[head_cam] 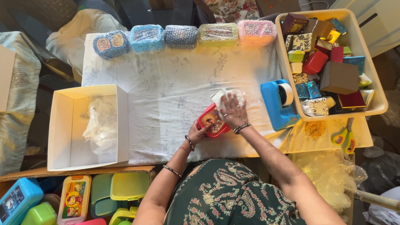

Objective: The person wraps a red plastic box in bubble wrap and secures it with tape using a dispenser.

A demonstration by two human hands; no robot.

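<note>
The left hand (196, 132) gripped the near-left edge of a red plastic lunch box (212, 121) at the bench's (166, 91) near middle. The right hand (233, 111) lay flat, pressing bubble wrap (221, 96) onto it. A blue tape dispenser (277, 104) stood right; 5 wrapped boxes (183, 36) lined the far edge.

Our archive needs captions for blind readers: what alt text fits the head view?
Seen from above, a person's right hand presses bubble wrap onto a red lunch box that the left hand steadies on a white cloth. Five wrapped boxes line the far edge, beside a blue tape dispenser.
</note>
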